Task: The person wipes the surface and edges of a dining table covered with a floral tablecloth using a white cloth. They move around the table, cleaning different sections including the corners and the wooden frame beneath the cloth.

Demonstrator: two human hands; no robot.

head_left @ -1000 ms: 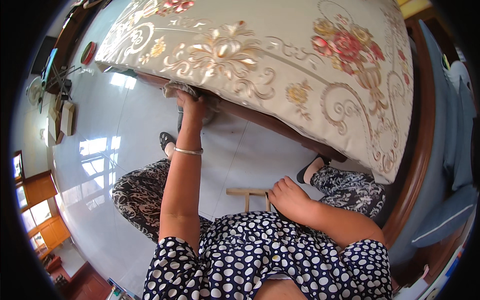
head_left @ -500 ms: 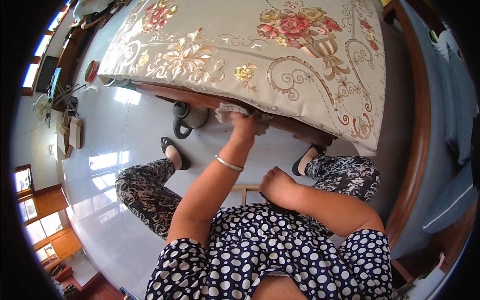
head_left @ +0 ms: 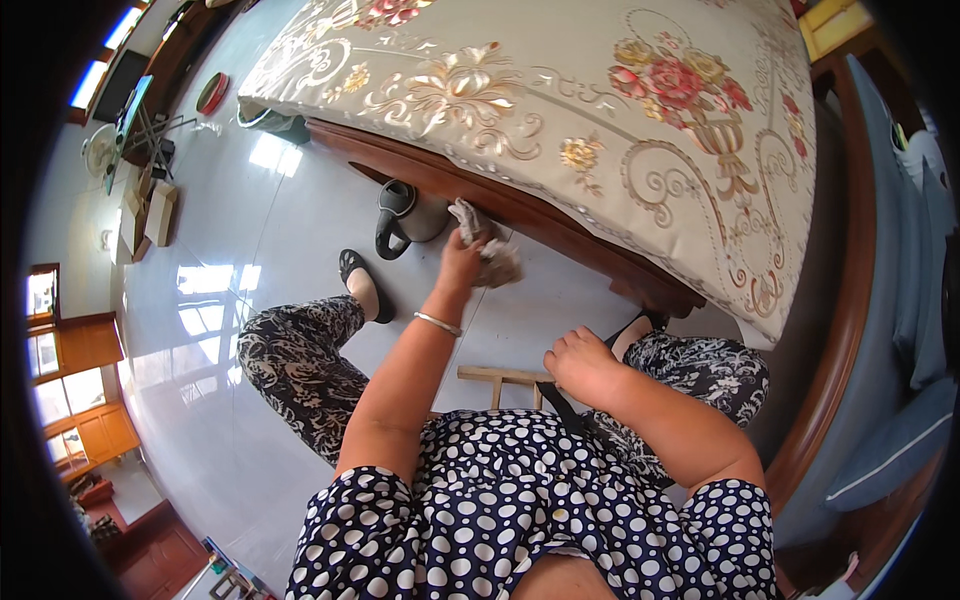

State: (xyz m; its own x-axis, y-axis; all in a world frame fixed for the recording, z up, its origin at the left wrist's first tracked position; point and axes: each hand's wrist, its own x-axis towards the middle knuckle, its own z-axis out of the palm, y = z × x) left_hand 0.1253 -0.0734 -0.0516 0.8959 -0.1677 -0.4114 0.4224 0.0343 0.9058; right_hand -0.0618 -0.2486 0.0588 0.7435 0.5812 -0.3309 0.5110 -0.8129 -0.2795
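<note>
My left hand (head_left: pixel 462 262), with a silver bangle on its wrist, is closed around a crumpled greyish cloth (head_left: pixel 497 266). It holds the cloth just below the dark wooden edge (head_left: pixel 420 165) of the table, beside a grey kettle (head_left: pixel 425 218) with a black handle and lid. The cloth's lower part is blurred. My right hand (head_left: pixel 583 366) hovers or rests near my right knee, its fingers loosely curled and no object visible in them; its palm is hidden. Just under it, a black strap (head_left: pixel 566 408) lies beside a pale wooden frame (head_left: pixel 497 375).
A cream cloth with flowers (head_left: pixel 590 115) covers the table. To the right stands a wooden-framed sofa (head_left: pixel 838 340) with blue cushions (head_left: pixel 890 440). At the far left are a white fan (head_left: pixel 100 150), cardboard boxes (head_left: pixel 158 215) and a red round container (head_left: pixel 212 93) on the shiny tiled floor (head_left: pixel 215 400).
My left hand has drawn the cloth down and leftward from the table edge. My right hand has shifted slightly right. The whole view has turned, showing more of the kettle and wooden frame.
</note>
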